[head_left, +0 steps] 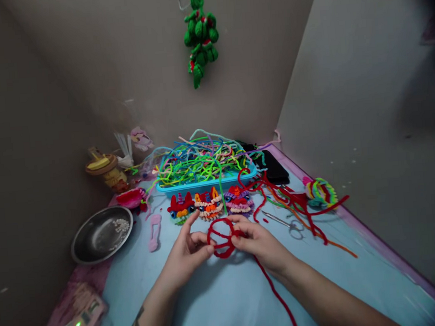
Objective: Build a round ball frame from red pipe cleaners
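Between my two hands is a round, open frame of red pipe cleaner [223, 254], with bars crossing its ring. My left hand [189, 250] grips the ring's left edge between thumb and a finger, its index finger raised. My right hand [257, 240] pinches the right side, where the bars meet. A long red strand [272, 285] trails from under my right hand to the bottom of the view. Just beyond my hands stand three fuzzy animal-like heads: a red one [181, 207], an orange and cream one [208, 204] and a purple one [238, 201].
Behind the heads sits a blue tray [204, 186] heaped with coloured pipe cleaners. Scissors [286, 224] and loose red strands [303, 204] lie right. At left are a metal bowl [102, 236], a pink clip-like piece [154, 233] and a glue gun [81, 317] with a green light.
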`<state>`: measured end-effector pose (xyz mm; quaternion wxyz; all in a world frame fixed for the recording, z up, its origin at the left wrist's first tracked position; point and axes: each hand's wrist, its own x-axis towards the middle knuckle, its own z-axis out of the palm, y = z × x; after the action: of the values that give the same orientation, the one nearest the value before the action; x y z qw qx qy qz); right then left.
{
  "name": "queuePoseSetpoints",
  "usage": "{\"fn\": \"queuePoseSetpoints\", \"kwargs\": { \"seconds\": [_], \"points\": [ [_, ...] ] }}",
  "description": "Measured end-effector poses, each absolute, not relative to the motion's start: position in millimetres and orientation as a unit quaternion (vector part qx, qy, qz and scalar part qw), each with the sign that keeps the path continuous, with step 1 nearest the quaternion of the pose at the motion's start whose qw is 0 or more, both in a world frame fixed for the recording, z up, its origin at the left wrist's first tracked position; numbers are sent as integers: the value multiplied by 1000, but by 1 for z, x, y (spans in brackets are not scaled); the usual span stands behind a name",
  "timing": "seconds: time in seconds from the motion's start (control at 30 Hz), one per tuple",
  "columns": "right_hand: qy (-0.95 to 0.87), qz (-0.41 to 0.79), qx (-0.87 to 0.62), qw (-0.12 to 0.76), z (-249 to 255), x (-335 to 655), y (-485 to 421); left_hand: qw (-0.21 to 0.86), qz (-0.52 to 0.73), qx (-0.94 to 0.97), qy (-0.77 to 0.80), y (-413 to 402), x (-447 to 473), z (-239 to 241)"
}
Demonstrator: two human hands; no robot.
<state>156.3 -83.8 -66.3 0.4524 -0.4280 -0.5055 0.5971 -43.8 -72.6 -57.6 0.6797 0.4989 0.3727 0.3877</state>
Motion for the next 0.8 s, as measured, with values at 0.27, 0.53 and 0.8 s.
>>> {"fn": "queuePoseSetpoints", "kwargs": {
  "seconds": [0.27,0.53,0.8],
  "points": [
    [-524,583,-430,448,-61,159,-84,703,390,481,351,-73,-46,-53],
    [-580,559,-437,399,-62,157,-83,721,426,387,385,-72,-40,-54],
    [-565,578,-432,400,-60,157,-85,722,402,404,393,-73,-42,-53]
  ]
}}
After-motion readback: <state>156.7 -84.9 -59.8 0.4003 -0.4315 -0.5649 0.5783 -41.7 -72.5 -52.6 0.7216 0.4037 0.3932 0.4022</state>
